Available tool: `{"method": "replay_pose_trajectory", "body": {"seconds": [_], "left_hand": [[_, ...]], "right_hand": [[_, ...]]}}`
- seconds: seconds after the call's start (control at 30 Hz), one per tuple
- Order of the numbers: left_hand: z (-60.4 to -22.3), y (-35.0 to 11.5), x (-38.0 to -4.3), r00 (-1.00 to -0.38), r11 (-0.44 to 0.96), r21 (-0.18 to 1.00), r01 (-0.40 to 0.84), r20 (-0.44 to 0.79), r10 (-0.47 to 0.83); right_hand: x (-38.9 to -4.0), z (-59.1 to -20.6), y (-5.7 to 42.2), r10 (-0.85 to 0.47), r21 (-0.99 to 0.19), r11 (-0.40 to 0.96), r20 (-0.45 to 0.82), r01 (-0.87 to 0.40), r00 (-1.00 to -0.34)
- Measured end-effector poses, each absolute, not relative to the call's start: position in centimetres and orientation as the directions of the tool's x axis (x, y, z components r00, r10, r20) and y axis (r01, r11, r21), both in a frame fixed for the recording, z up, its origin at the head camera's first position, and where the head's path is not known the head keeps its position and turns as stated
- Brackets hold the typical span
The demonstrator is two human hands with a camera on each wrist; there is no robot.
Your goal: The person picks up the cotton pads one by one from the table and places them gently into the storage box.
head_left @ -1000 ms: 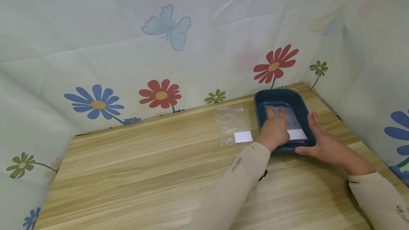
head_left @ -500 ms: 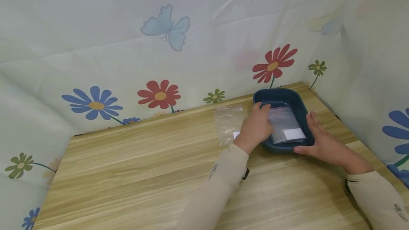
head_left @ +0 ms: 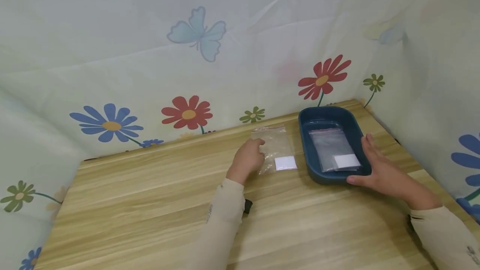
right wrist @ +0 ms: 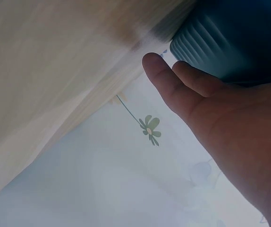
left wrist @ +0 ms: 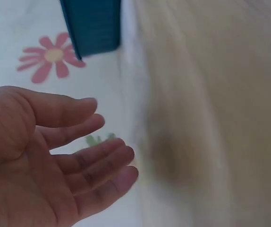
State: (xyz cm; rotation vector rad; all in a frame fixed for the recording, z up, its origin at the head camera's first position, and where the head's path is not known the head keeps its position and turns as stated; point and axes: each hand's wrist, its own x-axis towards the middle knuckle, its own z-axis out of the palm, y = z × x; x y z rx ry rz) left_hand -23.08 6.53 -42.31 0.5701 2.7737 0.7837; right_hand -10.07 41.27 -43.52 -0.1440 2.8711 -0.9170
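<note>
A dark blue tray stands at the right of the table in the head view. Inside it lies a clear zip bag with a white label. To the tray's left, another clear zip bag lies flat on the wood, its white label at the lower right. My left hand is over that bag's left edge; the left wrist view shows its fingers relaxed and holding nothing. Along the tray's right side rests my right hand, thumb at the near corner and fingers straight.
A wood-grain table fills the lower part of the head view. Pale cloth printed with flowers and a butterfly hangs behind it and at both sides. The tray stands near the table's right edge.
My left hand has come out of the tray and moved left to the bag on the table. The bag in the tray is uncovered. My right hand has stayed at the tray.
</note>
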Motion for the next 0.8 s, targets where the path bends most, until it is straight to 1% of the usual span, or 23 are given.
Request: {"method": "replay_pose_trajectory", "body": {"seconds": [0.07,0.23,0.33,0.57,0.8], "left_hand": [[-42.9,5.9,-23.3,-0.902,0.796,0.526,0.301,-0.114,0.416],[-43.5,5.5,-23.5,-0.898,0.799,0.524,0.295,-0.134,0.42],[-43.4,5.4,-23.5,-0.899,0.808,0.516,0.283,-0.152,0.411],[-43.3,5.7,-23.2,-0.892,0.829,0.469,0.305,-0.165,0.421],[-43.8,5.8,-23.1,-0.881,0.797,0.539,0.273,-0.192,0.432]], "right_hand": [[-10.0,-43.7,41.3,-0.133,-0.59,0.805,-0.088,-0.056,-0.987],[-10.1,-43.9,41.5,-0.143,-0.6,0.798,-0.084,-0.064,-0.986],[-10.2,-43.9,41.5,-0.14,-0.593,0.803,-0.093,-0.058,-0.986],[-10.3,-43.9,41.3,-0.13,-0.562,0.826,-0.101,-0.051,-0.986],[-10.3,-44.2,41.3,-0.128,-0.563,0.825,-0.105,-0.047,-0.986]]}}
